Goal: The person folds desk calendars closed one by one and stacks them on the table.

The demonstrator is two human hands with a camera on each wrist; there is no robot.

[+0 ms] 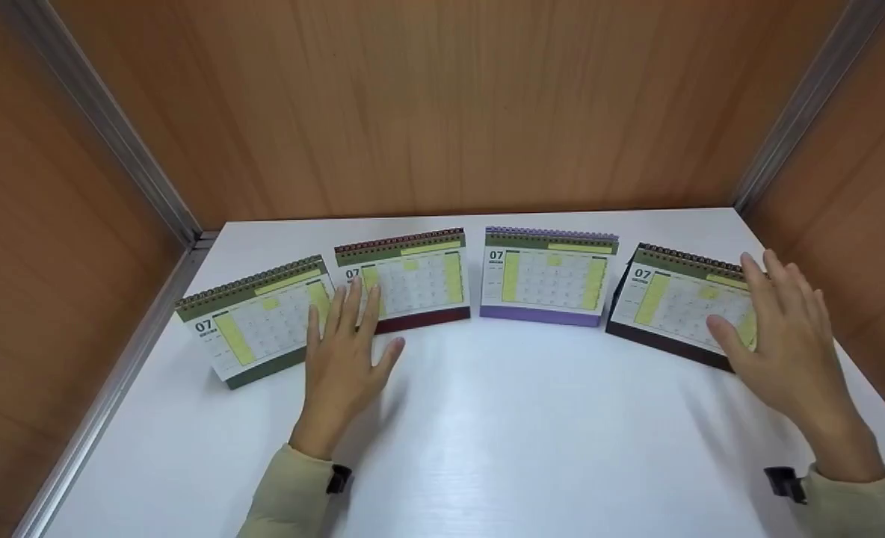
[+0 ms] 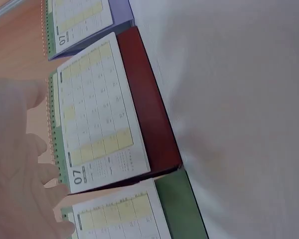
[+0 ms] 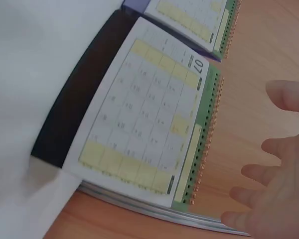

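Spread in an arc on the white table are desk calendars, all showing 07. From the left stand a green-based calendar, a dark red-based calendar, a purple-based calendar and a black-based calendar. My left hand, fingers straight and thumb out, hovers before the green and red ones, overlapping both in the head view. My right hand, also spread and holding nothing, hovers at the black calendar's right end and hides part of its page. The right wrist view shows that hand beside the spiral binding.
Wood-grain panels enclose the white table at the back and both sides. Metal corner posts stand where the panels meet. A small black clip sits at the right cuff, another black clip at the left.
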